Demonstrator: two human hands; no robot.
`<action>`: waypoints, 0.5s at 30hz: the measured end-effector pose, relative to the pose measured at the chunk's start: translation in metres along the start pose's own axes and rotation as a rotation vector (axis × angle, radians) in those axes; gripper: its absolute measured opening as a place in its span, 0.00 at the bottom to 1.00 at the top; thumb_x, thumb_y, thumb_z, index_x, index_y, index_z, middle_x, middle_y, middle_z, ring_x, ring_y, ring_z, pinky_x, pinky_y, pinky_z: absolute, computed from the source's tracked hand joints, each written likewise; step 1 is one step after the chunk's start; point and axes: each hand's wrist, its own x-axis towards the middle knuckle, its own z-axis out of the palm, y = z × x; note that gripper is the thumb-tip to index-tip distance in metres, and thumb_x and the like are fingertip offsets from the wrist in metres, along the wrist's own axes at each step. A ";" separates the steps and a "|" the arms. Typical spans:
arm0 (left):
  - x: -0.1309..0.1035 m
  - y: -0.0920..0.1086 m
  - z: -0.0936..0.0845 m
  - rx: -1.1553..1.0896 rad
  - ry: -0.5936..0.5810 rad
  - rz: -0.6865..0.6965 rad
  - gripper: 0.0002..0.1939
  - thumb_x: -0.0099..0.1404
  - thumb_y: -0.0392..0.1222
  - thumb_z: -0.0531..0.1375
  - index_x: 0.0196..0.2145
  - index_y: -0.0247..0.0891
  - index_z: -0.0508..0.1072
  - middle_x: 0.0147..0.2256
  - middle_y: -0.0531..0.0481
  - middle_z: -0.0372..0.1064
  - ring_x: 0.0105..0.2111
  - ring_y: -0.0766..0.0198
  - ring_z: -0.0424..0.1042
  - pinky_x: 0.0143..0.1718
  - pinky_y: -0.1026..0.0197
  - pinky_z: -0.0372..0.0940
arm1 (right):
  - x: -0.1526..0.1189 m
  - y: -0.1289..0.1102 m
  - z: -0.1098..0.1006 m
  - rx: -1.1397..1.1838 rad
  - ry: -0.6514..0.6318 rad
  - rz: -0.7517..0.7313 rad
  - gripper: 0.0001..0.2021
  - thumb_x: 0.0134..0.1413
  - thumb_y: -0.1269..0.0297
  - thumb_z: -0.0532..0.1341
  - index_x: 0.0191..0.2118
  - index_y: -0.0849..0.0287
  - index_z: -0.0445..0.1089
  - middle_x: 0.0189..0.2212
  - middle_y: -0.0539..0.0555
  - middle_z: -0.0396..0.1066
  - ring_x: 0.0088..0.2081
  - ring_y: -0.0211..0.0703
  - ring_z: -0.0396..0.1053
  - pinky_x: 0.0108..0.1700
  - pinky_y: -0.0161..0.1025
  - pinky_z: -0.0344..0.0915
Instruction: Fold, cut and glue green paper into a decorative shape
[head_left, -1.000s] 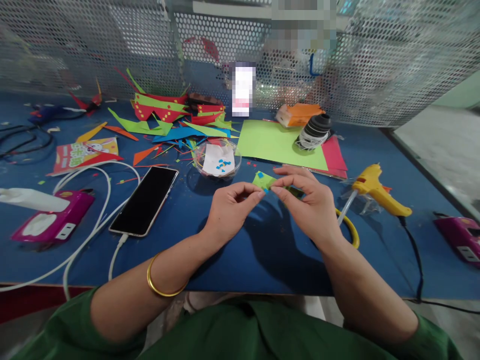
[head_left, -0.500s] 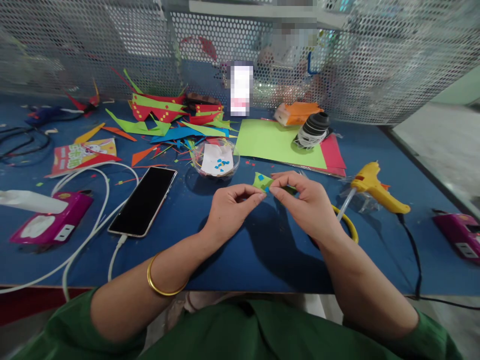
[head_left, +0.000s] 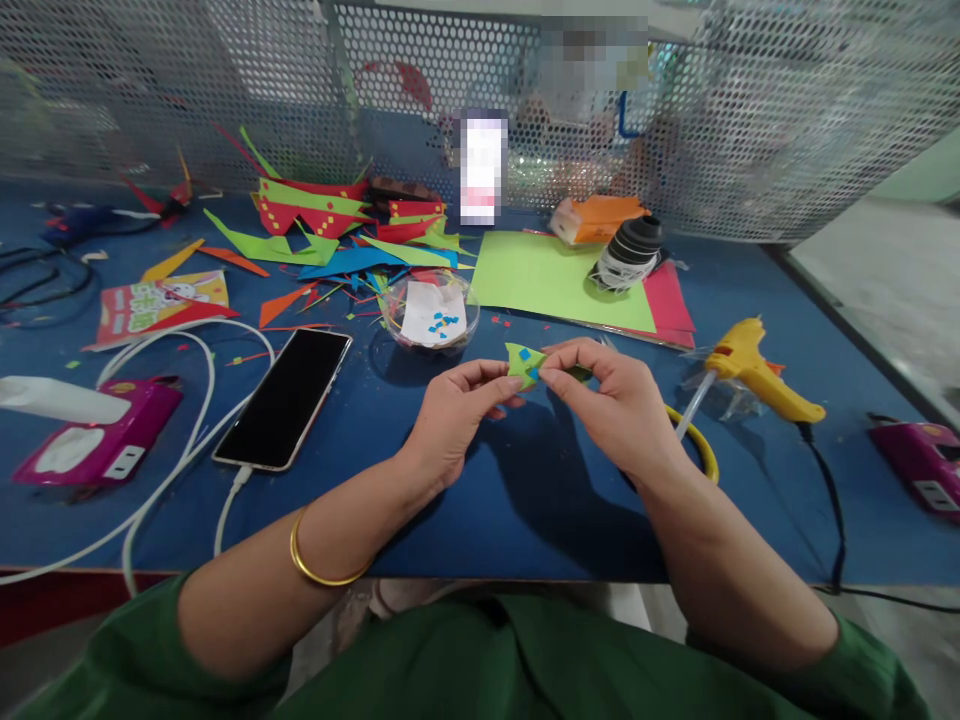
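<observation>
Cords, dark and coiled, lay well apart from the left hand, out to its far left and further from the person. A purple power strip with a white plug in it sat nearer than the cords, also well to that hand's left. Next came a printed packet, and a looped white cable that ran to the black-screened phone on the near left of the left hand. Beyond that hand were red-and-green paper masks with small yellow squares, blue strips and, closer to it, a clear bowl holding white paper with blue bits on top. The left hand, gold bangle on its forearm, pinched the left side of a small green paper piece between thumb and fingers. The piece was held between the two hands, a blue square on its face. The right hand had thumb and forefinger closed on its right side. Beyond the right hand lay a large green sheet over a pink one, with a black ribbed object standing tilted there. A yellow glue gun rested to its right, and another purple power strip farther right.
</observation>
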 end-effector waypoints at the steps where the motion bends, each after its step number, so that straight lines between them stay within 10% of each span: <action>1: 0.000 0.000 0.000 -0.015 -0.005 -0.007 0.15 0.48 0.45 0.72 0.33 0.36 0.79 0.32 0.49 0.77 0.30 0.66 0.73 0.30 0.65 0.62 | 0.000 0.000 0.000 -0.007 -0.005 -0.011 0.05 0.56 0.64 0.62 0.30 0.56 0.71 0.36 0.52 0.76 0.43 0.46 0.72 0.48 0.44 0.63; 15: 0.002 -0.004 -0.002 -0.074 0.031 -0.066 0.12 0.47 0.43 0.72 0.29 0.34 0.81 0.28 0.49 0.76 0.28 0.67 0.72 0.30 0.65 0.61 | -0.003 0.002 0.006 -0.172 0.060 -0.248 0.04 0.58 0.69 0.62 0.31 0.57 0.71 0.39 0.56 0.73 0.45 0.46 0.72 0.49 0.48 0.65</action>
